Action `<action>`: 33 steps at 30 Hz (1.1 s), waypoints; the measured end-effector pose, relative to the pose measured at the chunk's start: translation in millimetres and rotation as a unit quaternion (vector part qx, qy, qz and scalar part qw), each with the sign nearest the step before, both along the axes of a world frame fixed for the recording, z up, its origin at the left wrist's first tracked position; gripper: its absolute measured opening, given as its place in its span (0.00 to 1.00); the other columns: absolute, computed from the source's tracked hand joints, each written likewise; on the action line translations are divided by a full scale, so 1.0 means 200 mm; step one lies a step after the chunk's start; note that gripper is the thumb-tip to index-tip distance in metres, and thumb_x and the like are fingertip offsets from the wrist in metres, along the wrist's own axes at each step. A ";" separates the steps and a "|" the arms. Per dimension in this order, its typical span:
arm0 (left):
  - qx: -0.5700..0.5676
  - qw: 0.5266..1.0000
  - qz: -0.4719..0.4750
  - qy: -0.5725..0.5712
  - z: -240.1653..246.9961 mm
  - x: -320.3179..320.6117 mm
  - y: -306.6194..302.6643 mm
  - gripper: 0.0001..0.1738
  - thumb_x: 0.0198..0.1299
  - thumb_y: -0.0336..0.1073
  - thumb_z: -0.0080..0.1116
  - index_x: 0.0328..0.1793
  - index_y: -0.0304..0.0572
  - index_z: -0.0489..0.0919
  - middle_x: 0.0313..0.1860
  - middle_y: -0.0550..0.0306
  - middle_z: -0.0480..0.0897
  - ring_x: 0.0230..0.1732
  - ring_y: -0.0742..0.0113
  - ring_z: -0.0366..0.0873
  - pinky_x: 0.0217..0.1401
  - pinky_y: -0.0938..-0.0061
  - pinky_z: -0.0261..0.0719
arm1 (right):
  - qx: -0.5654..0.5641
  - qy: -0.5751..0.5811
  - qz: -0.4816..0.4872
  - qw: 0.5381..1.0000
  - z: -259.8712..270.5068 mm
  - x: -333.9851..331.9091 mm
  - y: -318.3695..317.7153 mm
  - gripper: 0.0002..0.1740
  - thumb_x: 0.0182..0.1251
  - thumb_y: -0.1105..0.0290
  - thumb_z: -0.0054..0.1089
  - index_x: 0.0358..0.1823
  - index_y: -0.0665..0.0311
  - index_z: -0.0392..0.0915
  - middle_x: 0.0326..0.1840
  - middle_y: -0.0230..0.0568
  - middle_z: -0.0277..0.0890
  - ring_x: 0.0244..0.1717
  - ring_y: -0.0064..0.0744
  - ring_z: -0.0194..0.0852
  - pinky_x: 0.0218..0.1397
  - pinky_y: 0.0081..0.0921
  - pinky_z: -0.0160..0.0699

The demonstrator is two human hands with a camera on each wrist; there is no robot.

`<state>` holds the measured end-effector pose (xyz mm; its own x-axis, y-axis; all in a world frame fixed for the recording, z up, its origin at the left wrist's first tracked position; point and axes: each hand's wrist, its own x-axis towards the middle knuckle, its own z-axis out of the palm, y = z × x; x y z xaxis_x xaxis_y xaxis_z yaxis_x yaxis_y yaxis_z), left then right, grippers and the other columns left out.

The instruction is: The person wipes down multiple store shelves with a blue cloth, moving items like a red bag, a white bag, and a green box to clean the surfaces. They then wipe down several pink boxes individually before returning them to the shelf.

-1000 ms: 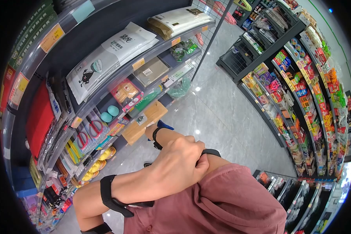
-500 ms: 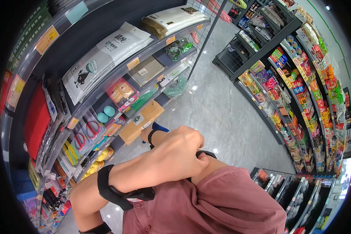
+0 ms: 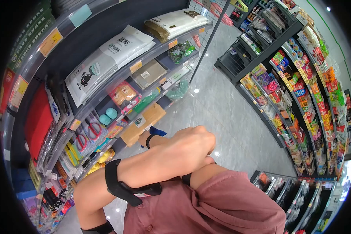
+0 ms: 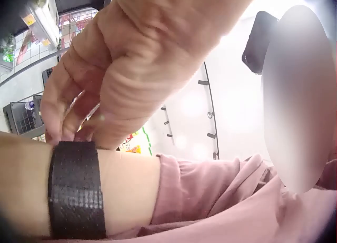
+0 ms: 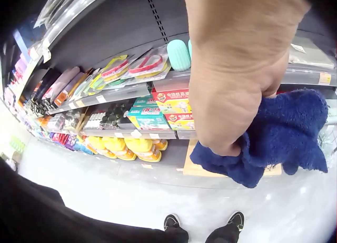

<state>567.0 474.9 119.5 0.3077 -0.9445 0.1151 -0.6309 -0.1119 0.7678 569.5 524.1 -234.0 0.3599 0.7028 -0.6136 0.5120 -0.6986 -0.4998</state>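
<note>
My left hand lies across my right forearm in the head view, fingers curled. In the left wrist view its fingertips pinch at the edge of a black strap around that forearm, just below the pink sleeve. My right hand grips a dark blue fluffy cloth, which hangs in folds from its fingers in the right wrist view. Beyond the left forearm in the head view, only part of the right hand and a bit of the cloth show, beside the lower shelf.
To the left, a shelf holds a grey-white bag, red-handled scissors, teal ribbed items and a wooden board. Snack shelves stand to the right across the grey tiled floor. Yellow bottles line the bottom shelf.
My left hand has shifted slightly right along the right forearm, its knuckles now turned over the strap. The right hand with the blue cloth has drawn slightly left.
</note>
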 end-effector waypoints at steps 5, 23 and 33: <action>0.024 0.999 -0.020 0.018 0.04 -0.01 0.04 0.09 0.44 0.28 0.55 0.24 0.25 0.76 0.18 0.37 0.74 0.23 0.46 0.75 0.28 0.66 0.72 | 0.040 0.021 0.019 0.999 0.05 -0.09 0.07 0.14 0.48 0.70 0.55 0.38 0.65 0.79 0.42 0.46 0.77 0.44 0.41 0.77 0.42 0.33 0.76; -0.008 0.996 0.059 0.073 -0.06 -0.05 0.08 0.15 0.43 0.27 0.51 0.39 0.27 0.77 0.35 0.45 0.77 0.33 0.52 0.76 0.37 0.67 0.74 | -0.117 -0.129 -0.067 0.983 -0.25 0.28 -0.29 0.14 0.47 0.70 0.57 0.37 0.65 0.80 0.42 0.45 0.77 0.43 0.41 0.77 0.41 0.33 0.76; 0.083 0.992 0.053 0.084 -0.09 0.00 -0.07 0.11 0.44 0.31 0.54 0.32 0.30 0.79 0.28 0.46 0.76 0.33 0.53 0.75 0.36 0.67 0.73 | -0.120 -0.133 -0.061 0.982 -0.36 0.24 -0.37 0.14 0.46 0.70 0.58 0.36 0.65 0.80 0.42 0.44 0.78 0.43 0.41 0.78 0.40 0.33 0.76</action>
